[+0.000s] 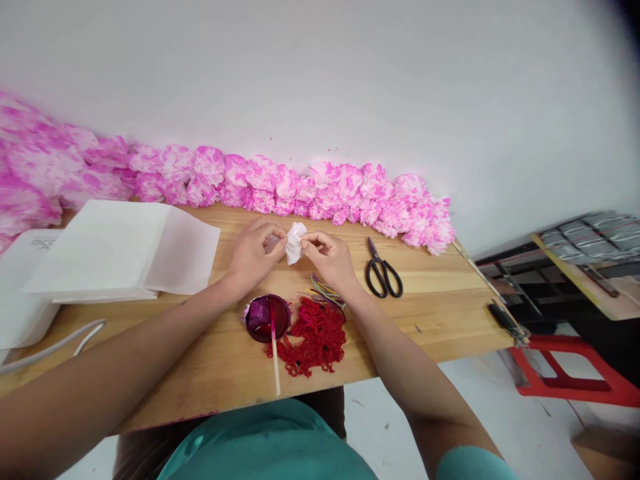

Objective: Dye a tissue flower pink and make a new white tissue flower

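Note:
Between my two hands is a small crumpled piece of white tissue paper, held above the middle of the wooden table. My left hand pinches its left side with thumb and fingers. On the other side, my right hand pinches its right edge. Below them stands a small bowl of dark magenta liquid, with a thin wooden stick leaning out of it. A heap of red yarn loops lies beside the bowl. Several thin coloured strands lie just under my right wrist.
Black-handled scissors lie right of my hands. A stack of white paper sheets sits at left, near a white cable. Pink-and-white paper flowers line the wall. A red stool stands beyond the table's right end.

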{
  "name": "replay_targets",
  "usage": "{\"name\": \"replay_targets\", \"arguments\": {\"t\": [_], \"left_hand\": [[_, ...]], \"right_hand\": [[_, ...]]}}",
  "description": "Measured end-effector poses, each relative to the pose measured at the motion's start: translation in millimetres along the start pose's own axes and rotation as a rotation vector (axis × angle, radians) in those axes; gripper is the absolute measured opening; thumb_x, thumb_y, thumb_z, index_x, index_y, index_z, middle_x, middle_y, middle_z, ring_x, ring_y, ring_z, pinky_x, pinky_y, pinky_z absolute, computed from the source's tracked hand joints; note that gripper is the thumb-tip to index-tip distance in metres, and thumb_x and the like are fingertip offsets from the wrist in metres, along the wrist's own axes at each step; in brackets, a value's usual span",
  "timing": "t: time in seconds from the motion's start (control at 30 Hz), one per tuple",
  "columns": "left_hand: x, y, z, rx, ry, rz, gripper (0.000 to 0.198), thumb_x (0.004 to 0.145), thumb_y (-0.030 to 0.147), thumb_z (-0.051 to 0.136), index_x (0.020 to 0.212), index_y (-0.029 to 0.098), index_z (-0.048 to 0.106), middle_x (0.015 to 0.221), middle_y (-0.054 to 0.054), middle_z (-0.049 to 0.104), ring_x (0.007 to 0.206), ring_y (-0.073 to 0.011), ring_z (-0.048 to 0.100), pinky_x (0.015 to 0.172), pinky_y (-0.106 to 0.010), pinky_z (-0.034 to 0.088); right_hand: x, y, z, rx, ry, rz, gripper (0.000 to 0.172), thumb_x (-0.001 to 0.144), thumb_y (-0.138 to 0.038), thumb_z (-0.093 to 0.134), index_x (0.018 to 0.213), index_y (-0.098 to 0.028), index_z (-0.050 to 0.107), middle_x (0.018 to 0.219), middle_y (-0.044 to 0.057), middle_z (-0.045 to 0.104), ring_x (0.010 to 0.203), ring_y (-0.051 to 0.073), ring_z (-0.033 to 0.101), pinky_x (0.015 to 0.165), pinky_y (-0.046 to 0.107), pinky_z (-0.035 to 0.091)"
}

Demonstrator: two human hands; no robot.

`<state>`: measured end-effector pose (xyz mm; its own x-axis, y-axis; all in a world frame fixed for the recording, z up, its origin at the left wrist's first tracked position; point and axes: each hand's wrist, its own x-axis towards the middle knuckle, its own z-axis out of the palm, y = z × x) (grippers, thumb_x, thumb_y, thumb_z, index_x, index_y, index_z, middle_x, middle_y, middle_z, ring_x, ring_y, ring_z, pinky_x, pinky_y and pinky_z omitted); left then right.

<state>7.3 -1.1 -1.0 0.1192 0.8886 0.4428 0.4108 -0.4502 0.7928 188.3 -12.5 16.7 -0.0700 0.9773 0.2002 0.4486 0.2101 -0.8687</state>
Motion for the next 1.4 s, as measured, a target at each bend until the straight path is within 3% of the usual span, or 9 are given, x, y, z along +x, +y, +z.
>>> {"name": "replay_targets", "arguments": {"t": [0.17,0.33,0.57,0.67,0.83,0.97,1.2,1.4], "left_hand": [[1,10,-8.0,0.033,0.102,-0.039,0.017,0.09,0.031,0.059,0.081,0.019,0.066,0.085,-0.004,0.067,0.081,-0.0182,0.059,0.074,-0.032,0.044],[-5,18,-4.0,-0.079,-0.045,-0.185,0.026,0.089,0.045,0.062,0.09,0.019,0.066,0.065,0.002,0.064,0.057,-0.0135,0.053,0.054,-0.027,0.035],[-3,14,4.6,-0.327,-0.141,-0.279,0.018,0.084,0.037,0.06,0.079,0.019,0.06,0.068,0.001,0.066,0.061,-0.0137,0.059,0.058,-0.025,0.043],[-1,12,4.4,-0.421,-0.157,-0.333,0.02,0.082,0.038,0.061,0.078,0.019,0.06,0.067,0.0,0.066,0.061,-0.014,0.061,0.058,-0.025,0.045],[1,9,5.4,-0.494,-0.128,-0.391,0.023,0.079,0.041,0.064,0.078,0.018,0.059,0.073,-0.003,0.071,0.065,-0.0144,0.063,0.062,-0.026,0.048],[-1,10,6.8,-0.444,-0.118,-0.308,0.02,0.08,0.039,0.062,0.077,0.019,0.06,0.078,-0.003,0.071,0.072,-0.0157,0.065,0.069,-0.027,0.049],[-9,16,6.6,-0.161,-0.142,-0.17,0.016,0.084,0.036,0.058,0.084,0.021,0.062,0.077,0.0,0.069,0.07,-0.0161,0.063,0.065,-0.027,0.044],[-6,13,8.2,0.009,-0.071,-0.174,0.012,0.086,0.033,0.06,0.088,0.022,0.062,0.074,0.0,0.07,0.066,-0.0172,0.063,0.063,-0.029,0.042]], "right_hand": [[0,0,-1,-0.001,0.046,-0.01,0.022,0.082,-0.038,0.061,0.08,-0.019,0.072,0.075,0.001,0.072,0.062,0.013,0.057,0.059,0.026,0.044],[-4,-1,2,-0.113,0.066,-0.096,0.017,0.087,-0.032,0.059,0.082,-0.021,0.072,0.085,0.002,0.075,0.067,0.013,0.06,0.066,0.027,0.047],[-9,-5,3,-0.231,0.041,-0.229,0.017,0.09,-0.028,0.058,0.087,-0.023,0.073,0.087,0.003,0.075,0.077,0.016,0.063,0.072,0.029,0.048],[-7,-3,2,-0.226,0.054,-0.186,0.017,0.089,-0.031,0.059,0.086,-0.023,0.074,0.085,0.002,0.076,0.073,0.016,0.062,0.07,0.029,0.047],[2,1,-1,0.034,0.076,0.011,0.021,0.083,-0.037,0.061,0.085,-0.021,0.074,0.081,0.002,0.077,0.069,0.015,0.064,0.064,0.027,0.047],[2,-1,-2,0.059,0.034,0.01,0.025,0.082,-0.04,0.064,0.094,-0.021,0.075,0.091,0.003,0.078,0.071,0.014,0.065,0.065,0.027,0.048],[-5,-2,2,-0.33,0.066,-0.204,0.016,0.088,-0.03,0.061,0.097,-0.023,0.073,0.092,0.003,0.075,0.079,0.017,0.064,0.074,0.031,0.049],[-9,-5,5,-0.511,0.064,-0.313,0.019,0.094,-0.027,0.055,0.093,-0.024,0.073,0.091,0.005,0.075,0.086,0.02,0.064,0.078,0.033,0.046]]}}
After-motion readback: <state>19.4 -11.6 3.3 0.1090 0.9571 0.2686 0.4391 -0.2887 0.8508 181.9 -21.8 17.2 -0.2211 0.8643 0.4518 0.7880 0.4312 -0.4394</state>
